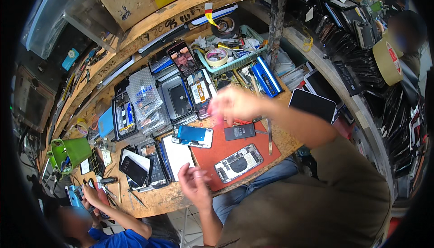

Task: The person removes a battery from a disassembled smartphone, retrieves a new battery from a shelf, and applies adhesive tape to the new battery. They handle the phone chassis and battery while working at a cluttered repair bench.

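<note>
1. Currently, the right hand (233, 104) hangs blurred above the far part of the red mat (204, 157), its fingers drawn in; a pink-red smear shows under the fingertips, but whether they grip anything cannot be told.
2. The left hand (195, 183) is open with loosely curled fingers, at the mat's near left edge, beside a white flat panel (177, 158).
3. On the mat lie 2 phone parts: an opened phone body (238, 163) with a dark round patch, toward the near edge, and a black battery (239, 131) beyond it, the 2 apart.
4. A phone frame with blue film (192, 136) lies at the mat's far left corner.
5. A slim metal tool (270, 137) lies along the mat's right side.
6. Farther back, a pale green basket (247, 57) holds tape rolls, left of a shiny blue case (266, 77).
7. At lower left, a co-worker in blue (121, 239) reaches over the wooden bench (156, 203).
</note>
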`<state>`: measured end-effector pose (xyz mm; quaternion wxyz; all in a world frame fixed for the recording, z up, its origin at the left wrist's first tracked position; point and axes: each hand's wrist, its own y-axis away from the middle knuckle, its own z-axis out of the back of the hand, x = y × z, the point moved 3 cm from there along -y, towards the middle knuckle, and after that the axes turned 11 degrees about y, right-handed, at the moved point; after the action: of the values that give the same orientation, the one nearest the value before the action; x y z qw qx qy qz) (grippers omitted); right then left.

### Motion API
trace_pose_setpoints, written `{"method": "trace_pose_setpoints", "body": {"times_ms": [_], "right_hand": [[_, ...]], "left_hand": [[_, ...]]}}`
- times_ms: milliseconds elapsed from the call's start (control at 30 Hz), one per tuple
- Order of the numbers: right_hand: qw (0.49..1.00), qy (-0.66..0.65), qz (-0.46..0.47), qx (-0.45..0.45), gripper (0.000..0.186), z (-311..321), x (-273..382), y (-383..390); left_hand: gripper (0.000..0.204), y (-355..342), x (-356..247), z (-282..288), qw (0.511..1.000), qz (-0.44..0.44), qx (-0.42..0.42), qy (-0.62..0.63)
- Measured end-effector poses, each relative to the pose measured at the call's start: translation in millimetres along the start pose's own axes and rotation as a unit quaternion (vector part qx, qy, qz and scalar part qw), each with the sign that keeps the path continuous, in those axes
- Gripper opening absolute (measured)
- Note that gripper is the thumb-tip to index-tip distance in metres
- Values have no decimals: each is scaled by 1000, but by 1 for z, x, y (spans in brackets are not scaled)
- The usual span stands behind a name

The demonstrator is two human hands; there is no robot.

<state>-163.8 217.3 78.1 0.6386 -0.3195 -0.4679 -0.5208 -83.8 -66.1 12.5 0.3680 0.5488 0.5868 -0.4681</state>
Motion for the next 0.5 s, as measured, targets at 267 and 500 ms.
{"method": "trace_pose_setpoints", "body": {"times_ms": [267,500], "right_hand": [[949,273,144,-70,23,-22,-9,-14],[857,454,-43,-238,23,115,-53,-108]], "left_hand": [[10,-1,-6,23,991,12,-124,50],[26,51,-18,198,827,-265,-495,-40]]}}
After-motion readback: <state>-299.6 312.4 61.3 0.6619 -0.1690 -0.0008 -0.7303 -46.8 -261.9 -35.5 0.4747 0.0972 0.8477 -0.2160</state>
